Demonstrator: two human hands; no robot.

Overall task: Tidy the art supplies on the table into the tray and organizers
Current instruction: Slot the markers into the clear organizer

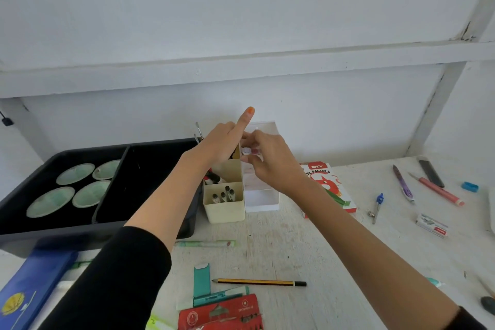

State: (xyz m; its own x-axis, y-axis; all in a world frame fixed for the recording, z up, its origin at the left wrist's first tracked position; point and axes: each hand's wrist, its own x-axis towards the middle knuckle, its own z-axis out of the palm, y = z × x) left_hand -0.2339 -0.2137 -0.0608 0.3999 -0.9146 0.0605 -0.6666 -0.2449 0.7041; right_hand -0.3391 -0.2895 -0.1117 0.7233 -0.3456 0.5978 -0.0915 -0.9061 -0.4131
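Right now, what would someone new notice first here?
Two hands meet mid-table above the cream organizer and white organizer: the right hand pinches a small pink item, the left hand points an orange-nailed finger up. At the left, a black tray holds four pale green dishes.

4 green dishes (51,201), 2 organizers (224,211), 1 black tray (80,230), 1 striped pencil (258,282), 1 oil pastels box (332,185)

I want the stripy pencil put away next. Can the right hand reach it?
Probably yes: the pencil lies uncovered on the table, but the right hand must first drop the small thing its fingers pinch.
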